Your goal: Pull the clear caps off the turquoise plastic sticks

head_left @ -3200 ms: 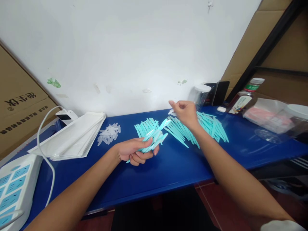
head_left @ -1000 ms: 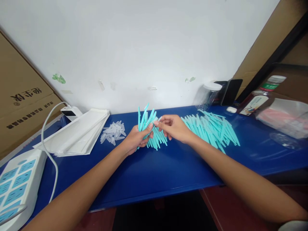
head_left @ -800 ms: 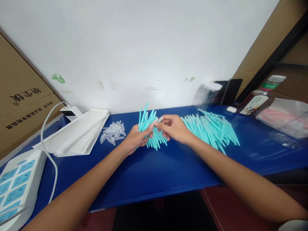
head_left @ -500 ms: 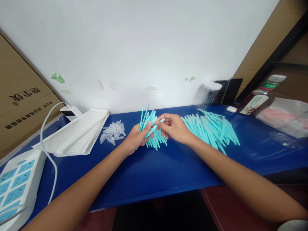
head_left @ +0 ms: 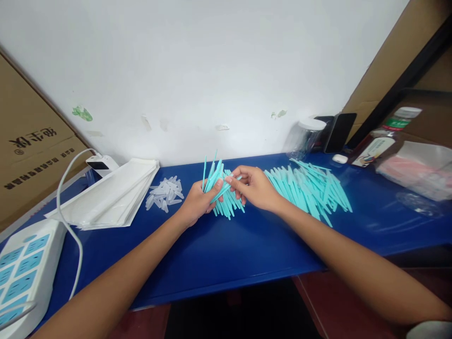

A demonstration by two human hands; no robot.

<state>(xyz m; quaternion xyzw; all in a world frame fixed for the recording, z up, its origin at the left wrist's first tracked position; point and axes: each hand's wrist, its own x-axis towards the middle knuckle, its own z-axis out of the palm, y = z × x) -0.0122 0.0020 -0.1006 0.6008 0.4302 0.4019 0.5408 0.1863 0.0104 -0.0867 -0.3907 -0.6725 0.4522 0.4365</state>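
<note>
Left hand [head_left: 199, 200] was over the middle of the blue table [head_left: 226, 259], fingers curled snugly round a fanned bundle of turquoise plastic sticks [head_left: 212, 181], tips pointing up toward the wall. Right hand [head_left: 252, 186] just beside it, thumb and fingertips pinched together at the end of one turquoise stick [head_left: 223, 189], which slanted across to the left thumb. Other fingers of the right hand bent, palm turned in.

Below and behind the hands, a middle pile [head_left: 229, 207] of like sticks lay on the table, partly hidden. Larger right-hand pile [head_left: 307, 190] lay near the right wrist, some sticks crossed.

Left of the hands: a small heap of translucent plastic pieces [head_left: 165, 192], then a stack of white packets [head_left: 116, 197], partly overlapping. Power strip [head_left: 45, 245] at the near left corner; white cable [head_left: 59, 197] curving up to a small device with a dark screen [head_left: 100, 165]. Far right: white-lidded clear jar [head_left: 303, 139] and a dark-brown bottle [head_left: 384, 136], both upright or nearly so.
</note>
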